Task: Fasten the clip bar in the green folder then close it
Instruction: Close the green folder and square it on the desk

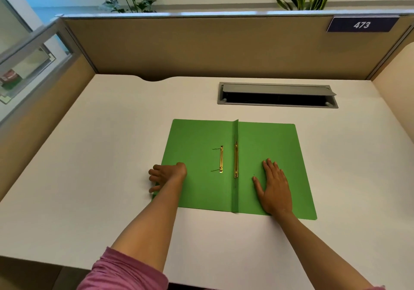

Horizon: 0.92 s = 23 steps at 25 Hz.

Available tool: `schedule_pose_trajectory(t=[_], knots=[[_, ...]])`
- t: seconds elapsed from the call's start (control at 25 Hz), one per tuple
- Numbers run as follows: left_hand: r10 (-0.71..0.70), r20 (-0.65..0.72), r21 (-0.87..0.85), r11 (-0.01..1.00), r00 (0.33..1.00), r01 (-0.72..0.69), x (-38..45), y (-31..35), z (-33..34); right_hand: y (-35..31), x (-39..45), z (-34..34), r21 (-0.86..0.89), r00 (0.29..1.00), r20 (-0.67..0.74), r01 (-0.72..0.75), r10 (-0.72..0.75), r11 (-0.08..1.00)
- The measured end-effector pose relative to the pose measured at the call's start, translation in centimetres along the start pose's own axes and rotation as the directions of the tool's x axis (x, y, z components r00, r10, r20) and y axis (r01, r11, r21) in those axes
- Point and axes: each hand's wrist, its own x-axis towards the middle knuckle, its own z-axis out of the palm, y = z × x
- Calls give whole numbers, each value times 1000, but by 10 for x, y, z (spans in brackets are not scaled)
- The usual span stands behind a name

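On the white desk (112, 155): green folder (197, 189) spread open, thin and floppy; clip bar (221, 159) loose on left leaf, small, rigid, best pinched at ends; left hand (167, 175) curled over folder's edge; right hand (274, 184) flat, gripping nothing.

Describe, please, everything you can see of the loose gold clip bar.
The clip bar is a slim gold metal strip, apparently with a hole near each end. It lies flat and loose on the left leaf of the open green folder, parallel to the spine and left of the gold fastener. No hand touches it.
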Motion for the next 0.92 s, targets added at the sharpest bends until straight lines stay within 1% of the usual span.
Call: schedule_pose_trajectory(t=[0.08, 0.24, 0.4, 0.52, 0.64, 0.76, 0.92], knots=[[-23, -25, -22, 1000, 999, 22, 1, -3, -1, 0, -1, 0, -1, 1000, 3, 2, -2, 1000], [5, -59, -91, 996, 998, -10, 6, -6, -5, 0, -1, 1, -4, 1000, 1, 2, -2, 1000], [-7, -55, -165, 986, 998, -3, 16, -3, -16, 1, 0, 1, 2, 1000, -4, 6, -6, 1000], [-6, -25, -257, 966, 1000, -1, 21, -4, -22, 1, 0, 2, 4, 1000, -10, 8, -8, 1000], [-1, -45, -256, 967, 999, -10, 20, -1, -27, 2, 0, 2, 4, 1000, -9, 8, -8, 1000], [44, -83, -248, 967, 996, -63, 19, 11, -39, 2, 0, 2, 1, 1000, -4, 6, -6, 1000], [178, -55, -271, 944, 983, -186, 16, 40, -69, 3, 0, 3, -3, 1000, -1, 7, -7, 1000]])
